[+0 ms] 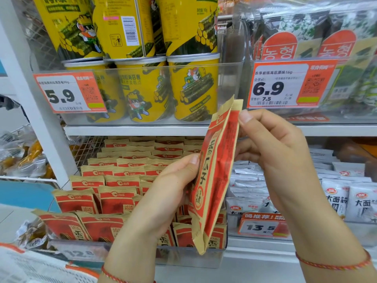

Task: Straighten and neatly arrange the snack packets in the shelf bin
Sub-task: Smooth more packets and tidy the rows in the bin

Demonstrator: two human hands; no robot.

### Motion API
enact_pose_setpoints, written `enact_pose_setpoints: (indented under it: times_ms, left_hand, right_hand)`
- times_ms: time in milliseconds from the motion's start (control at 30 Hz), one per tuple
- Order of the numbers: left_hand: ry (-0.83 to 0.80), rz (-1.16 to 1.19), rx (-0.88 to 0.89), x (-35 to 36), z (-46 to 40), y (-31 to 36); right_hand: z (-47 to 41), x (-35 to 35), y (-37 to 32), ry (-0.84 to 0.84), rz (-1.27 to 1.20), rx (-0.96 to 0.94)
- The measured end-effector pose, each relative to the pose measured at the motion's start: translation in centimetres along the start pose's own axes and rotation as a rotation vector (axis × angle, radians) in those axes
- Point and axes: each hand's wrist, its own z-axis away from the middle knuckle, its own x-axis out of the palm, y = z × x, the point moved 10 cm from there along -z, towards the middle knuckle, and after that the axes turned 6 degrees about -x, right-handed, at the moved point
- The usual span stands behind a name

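- The left hand (pixel 171 193) has its grip curled round the lower left edge of a red and tan packet (pixel 214 174), thumb on the printed face.
- The right hand (pixel 273 154) pinches the packet's upper right edge between thumb and fingertips (pixel 245 117); the other fingers curl behind the packet.
- The packet stands almost upright, edge-on to the camera and leaning a little to the right at the top, lifted above the bin (pixel 183 256).
- Its lower corner hangs just over the bin's front right corner.
- The clear bin sits on the lower shelf, filled with rows of matching packets (pixel 114 178) standing upright; the front rows lean left, out of line.
- A thin red cord (pixel 334 266) circles each wrist, below the bin's level in the picture.
- Right of the bin, white packets (pixel 336 199) stand in rows, with an orange price tag (pixel 263 225) reading 13.5 in front of them.
- Above the bin, on the upper shelf (pixel 132 130), yellow tubs (pixel 191 88) stand stacked two high behind a 5.9 tag (pixel 69 92).
- Up and to the right of the bin, seaweed packs (pixel 306 43) stand behind a 6.9 tag (pixel 289 84).
- Left of the bin, beyond a white upright (pixel 34 103), lie clear bags (pixel 22 158) of yellowish snacks.
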Motion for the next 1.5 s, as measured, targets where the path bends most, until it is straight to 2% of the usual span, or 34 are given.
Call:
enact_pose_setpoints:
  times_ms: [100, 367, 467, 833, 1100, 1400, 1500]
  left_hand:
    - [0.027, 0.065, 0.045, -0.1, -0.1, 0.6]
    - [0.271, 0.237, 0.239, -3.9, 0.4, 2.4]
    - [0.340, 0.280, 0.284, -4.9, 0.8, 2.7]
    - [0.389, 0.373, 0.254, -5.3, 0.6, 2.1]
    - [0.351, 0.344, 0.263, -5.0, 0.4, 2.0]
    - [0.427, 0.271, 0.341, -5.1, 1.2, 3.0]
    - [0.402, 0.298, 0.354, -4.6, 1.6, 3.6]
  right_hand:
    - [0.0, 0.5, 0.8, -0.057, 0.038, 0.024]
    - [1.5, 3.5, 3.1, -0.447, 0.134, 0.172]
    - [2.0, 4.2, 3.1, -0.531, 0.130, 0.191]
    - [2.3, 4.5, 3.5, -0.565, 0.189, 0.167]
    - [2.1, 4.3, 3.3, -0.573, 0.173, 0.141]
    - [0.6, 1.4, 3.3, -0.372, 0.320, 0.089]
    - [0.5, 0.7, 3.8, -0.326, 0.269, 0.127]
